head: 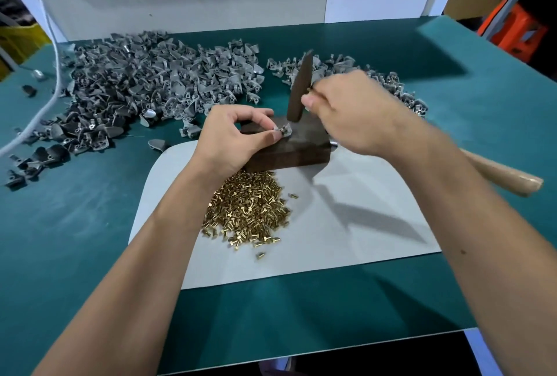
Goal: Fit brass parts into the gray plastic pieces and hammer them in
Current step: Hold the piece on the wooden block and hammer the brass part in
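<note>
On a dark block (289, 146) above the brass pile (245, 209), the left hand (232, 137) pinches a small, light gray piece (284, 129) by its edge while the right hand (349, 113), closed, grips the hammer (300, 89).

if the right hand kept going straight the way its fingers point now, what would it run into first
Most likely the dark upright tool standing on the dark block: the right hand points left toward it, fingertips right beside it, possibly touching already. Depth is hard to judge. Past that lies the gray plastic pile.
</note>
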Motion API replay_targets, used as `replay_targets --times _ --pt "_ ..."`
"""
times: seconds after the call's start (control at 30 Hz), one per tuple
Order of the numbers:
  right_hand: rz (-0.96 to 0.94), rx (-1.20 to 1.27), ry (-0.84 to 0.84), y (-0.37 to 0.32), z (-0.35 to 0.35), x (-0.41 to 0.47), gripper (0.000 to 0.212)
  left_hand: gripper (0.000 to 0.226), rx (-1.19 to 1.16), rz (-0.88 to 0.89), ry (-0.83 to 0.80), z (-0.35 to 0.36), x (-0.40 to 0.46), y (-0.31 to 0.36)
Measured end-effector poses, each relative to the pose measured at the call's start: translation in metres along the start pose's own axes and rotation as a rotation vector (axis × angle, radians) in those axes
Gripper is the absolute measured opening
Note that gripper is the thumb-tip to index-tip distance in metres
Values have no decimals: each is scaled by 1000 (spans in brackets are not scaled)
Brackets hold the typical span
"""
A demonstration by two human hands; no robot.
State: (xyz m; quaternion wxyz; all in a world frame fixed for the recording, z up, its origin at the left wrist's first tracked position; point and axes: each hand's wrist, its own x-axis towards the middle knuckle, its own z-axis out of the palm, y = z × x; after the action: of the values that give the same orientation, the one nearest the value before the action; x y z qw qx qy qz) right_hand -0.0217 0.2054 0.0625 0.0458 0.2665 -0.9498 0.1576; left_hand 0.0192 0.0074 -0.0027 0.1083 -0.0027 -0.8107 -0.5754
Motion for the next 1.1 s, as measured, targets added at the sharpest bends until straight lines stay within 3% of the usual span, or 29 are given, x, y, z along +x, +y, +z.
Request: replay_targets --times 0.1,0.2,0.27,0.4,0.43,0.57,0.63,0.77,0.8,0.93,1.1 --pt "-52 88 214 -5 0 -3 30 13 1 -13 7 0 1 -1" --pt "-28 -23 -3 -13 13 -6 28 11 -24 -16 7 1 1 -2" --pt "-26 -110 -61 -13 7 -4 28 10 -20 -17 6 1 0 -1" --pt "-55 -36 251 -12 -1 -2 26 9 13 -23 6 0 1 1" --pt "-43 -19 256 -13 2 -4 28 10 0 -25 7 0 1 1" --pt "41 -86 -82 -15 12 -8 30 14 -38 -27 -10 -1 -1 3" --pt "25 -126 -68 -16 4 -5 33 12 -23 -30 -10 -2 -1 4" --pt "-11 22 198 -16 -1 -5 27 10 -13 -34 -3 -2 -1 3" --pt "-19 33 199 -18 2 -7 26 10 -14 -32 -2 -2 -1 4" --pt "24 -79 -80 -21 7 -10 30 17 -48 -42 -5 -2 -2 5" --pt "17 49 227 -17 1 -11 28 16 -27 -36 -7 -2 -1 4"
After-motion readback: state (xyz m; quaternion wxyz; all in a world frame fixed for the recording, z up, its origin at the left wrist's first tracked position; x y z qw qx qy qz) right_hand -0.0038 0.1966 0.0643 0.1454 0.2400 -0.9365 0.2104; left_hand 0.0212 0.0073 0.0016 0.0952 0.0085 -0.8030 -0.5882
